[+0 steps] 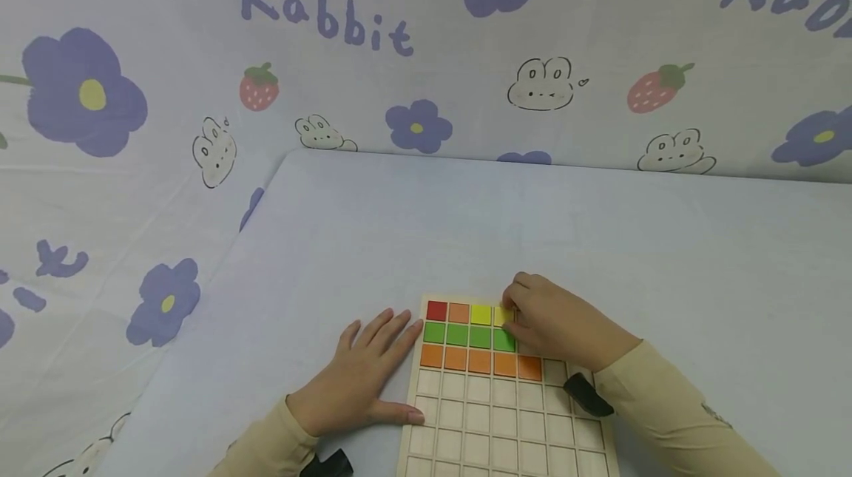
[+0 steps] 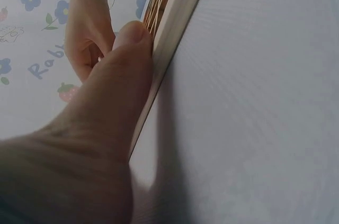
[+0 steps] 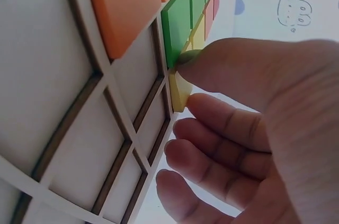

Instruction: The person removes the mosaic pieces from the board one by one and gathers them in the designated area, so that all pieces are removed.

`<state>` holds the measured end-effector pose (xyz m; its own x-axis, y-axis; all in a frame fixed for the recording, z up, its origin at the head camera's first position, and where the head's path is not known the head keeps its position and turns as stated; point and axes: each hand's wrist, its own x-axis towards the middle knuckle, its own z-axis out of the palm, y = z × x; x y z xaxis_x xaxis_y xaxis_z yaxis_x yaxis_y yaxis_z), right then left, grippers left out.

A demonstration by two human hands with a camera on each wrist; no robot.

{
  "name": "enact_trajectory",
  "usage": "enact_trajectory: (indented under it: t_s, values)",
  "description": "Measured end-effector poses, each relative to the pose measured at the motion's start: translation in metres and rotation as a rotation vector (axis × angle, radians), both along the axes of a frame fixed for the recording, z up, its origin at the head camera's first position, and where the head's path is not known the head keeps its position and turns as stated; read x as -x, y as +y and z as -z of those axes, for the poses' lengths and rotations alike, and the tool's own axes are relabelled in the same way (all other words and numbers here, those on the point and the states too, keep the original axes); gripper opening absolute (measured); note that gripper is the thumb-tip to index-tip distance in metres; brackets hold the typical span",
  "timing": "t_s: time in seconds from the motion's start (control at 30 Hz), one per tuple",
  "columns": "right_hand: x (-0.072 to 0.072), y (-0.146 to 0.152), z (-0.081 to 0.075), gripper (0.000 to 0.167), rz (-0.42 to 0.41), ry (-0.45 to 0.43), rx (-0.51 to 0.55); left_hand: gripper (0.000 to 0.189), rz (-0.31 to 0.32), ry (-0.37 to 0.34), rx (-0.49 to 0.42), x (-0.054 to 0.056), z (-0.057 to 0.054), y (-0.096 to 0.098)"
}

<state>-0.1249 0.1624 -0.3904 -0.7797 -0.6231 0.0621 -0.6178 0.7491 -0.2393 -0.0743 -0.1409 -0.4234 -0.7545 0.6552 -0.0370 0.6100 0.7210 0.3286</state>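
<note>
A wooden grid board (image 1: pixel 451 412) lies at the front of the table, with coloured square tiles in its top rows. My right hand (image 1: pixel 566 320) is at the top row and pinches a yellow tile (image 3: pixel 180 90) between thumb and index finger, at the row's fourth cell; the other fingers curl loosely beside it. Left of that tile sit another yellow tile (image 1: pixel 481 314), an orange one (image 1: pixel 458 313) and a red one (image 1: pixel 436 310). My left hand (image 1: pixel 359 381) spreads flat along the board's left side, its thumb (image 2: pixel 119 75) on the edge.
Green tiles (image 1: pixel 457 334) fill part of the second row, and several orange tiles (image 1: pixel 480 361) lie in the third. Dark wrist cameras (image 1: pixel 589 396) sit on both wrists. Behind the pale table (image 1: pixel 373 240) hangs a cloth (image 1: pixel 452 55) with rabbits, flowers and strawberries.
</note>
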Motion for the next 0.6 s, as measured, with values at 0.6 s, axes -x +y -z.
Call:
enact_trajectory:
  t_s: [0.6]
  values:
    - [-0.0035,-0.0025,0.0026,0.012,0.048,-0.076,0.064,0.106,0.004,0.006,-0.009,-0.0016,0.0000,-0.0007]
